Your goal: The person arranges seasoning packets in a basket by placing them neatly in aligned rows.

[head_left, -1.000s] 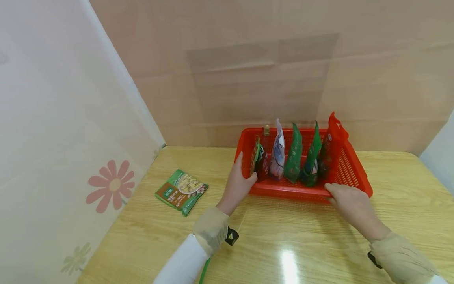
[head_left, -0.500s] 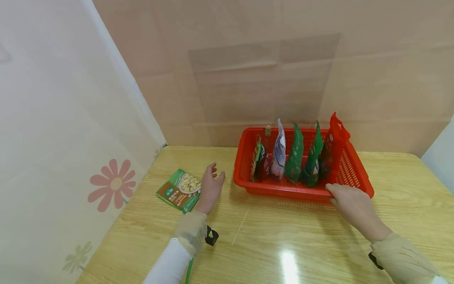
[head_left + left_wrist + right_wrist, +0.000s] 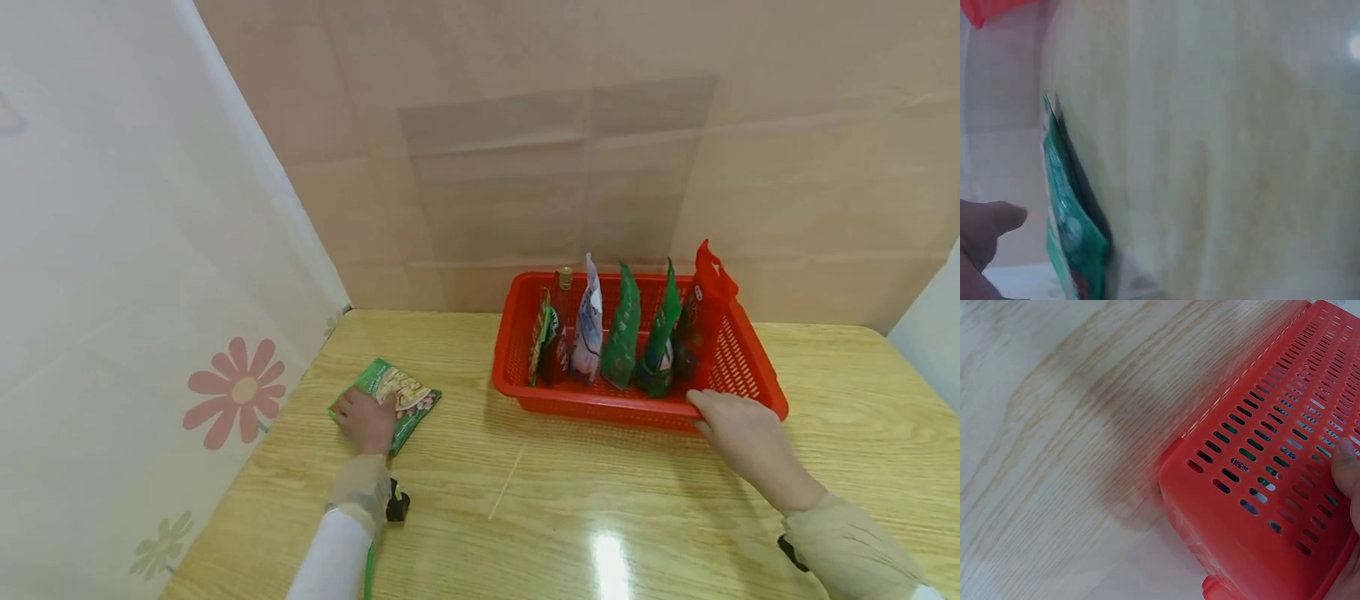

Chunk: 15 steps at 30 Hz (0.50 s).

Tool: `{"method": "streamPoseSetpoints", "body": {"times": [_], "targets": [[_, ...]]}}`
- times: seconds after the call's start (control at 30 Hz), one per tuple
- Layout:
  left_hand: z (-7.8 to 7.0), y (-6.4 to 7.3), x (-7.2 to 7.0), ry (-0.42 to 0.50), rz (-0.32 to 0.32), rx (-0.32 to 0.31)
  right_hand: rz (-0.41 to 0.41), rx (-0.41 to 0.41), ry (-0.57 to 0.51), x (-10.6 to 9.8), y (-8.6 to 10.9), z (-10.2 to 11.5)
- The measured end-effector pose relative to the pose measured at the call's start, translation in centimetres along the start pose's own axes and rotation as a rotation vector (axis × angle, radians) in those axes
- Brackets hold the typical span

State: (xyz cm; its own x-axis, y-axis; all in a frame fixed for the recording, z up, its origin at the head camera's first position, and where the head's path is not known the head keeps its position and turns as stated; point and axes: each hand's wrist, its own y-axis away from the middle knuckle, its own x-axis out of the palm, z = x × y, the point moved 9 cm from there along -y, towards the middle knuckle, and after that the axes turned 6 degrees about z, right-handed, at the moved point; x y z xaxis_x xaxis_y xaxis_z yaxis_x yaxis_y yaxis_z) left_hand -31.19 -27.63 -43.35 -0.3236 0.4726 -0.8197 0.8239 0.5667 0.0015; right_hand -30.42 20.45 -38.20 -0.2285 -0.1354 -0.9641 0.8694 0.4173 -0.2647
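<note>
My left hand (image 3: pixel 367 421) is over a flat green food packet (image 3: pixel 412 402) with a dish pictured on it, lying on the table at the left. Its thumb (image 3: pixel 1005 217) stands apart from the packet in the left wrist view, and the hand covers the packet's lower left part. With my right hand (image 3: pixel 750 442) I hold the near rim of a red plastic basket (image 3: pixel 592 406), close to its right corner. The right thumb (image 3: pixel 1346 467) lies against the slotted basket wall in the right wrist view, the fingers hidden inside.
Inside the basket stand a green-and-orange packet (image 3: pixel 537 342), a red bottle (image 3: pixel 557 346), a white-purple bag (image 3: pixel 588 329), green bags (image 3: pixel 623 333) and a red bag (image 3: pixel 708 300). A wall rises behind the wooden table (image 3: pixel 555 533), and a flowered white sheet (image 3: pixel 150 275) borders its left.
My left hand has left the basket's left side and moved left and toward me, onto the green packet. The right hand keeps its place on the rim.
</note>
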Motion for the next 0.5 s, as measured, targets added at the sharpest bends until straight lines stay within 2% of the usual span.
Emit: {"method": "streamPoseSetpoints", "body": {"times": [0.13, 0.33, 0.5], "targets": [[1.1, 0.0, 0.1, -0.024, 0.042, -0.051, -0.008, 0.002, -0.003, -0.1, 0.0, 0.0], [2.1, 0.3, 0.3, 0.015, 0.086, -0.145, -0.036, -0.015, -0.004, -0.4, 0.0, 0.2], [2.6, 0.2, 0.7, 0.047, 0.113, -0.176, -0.061, -0.028, 0.003, -0.5, 0.0, 0.2]]}}
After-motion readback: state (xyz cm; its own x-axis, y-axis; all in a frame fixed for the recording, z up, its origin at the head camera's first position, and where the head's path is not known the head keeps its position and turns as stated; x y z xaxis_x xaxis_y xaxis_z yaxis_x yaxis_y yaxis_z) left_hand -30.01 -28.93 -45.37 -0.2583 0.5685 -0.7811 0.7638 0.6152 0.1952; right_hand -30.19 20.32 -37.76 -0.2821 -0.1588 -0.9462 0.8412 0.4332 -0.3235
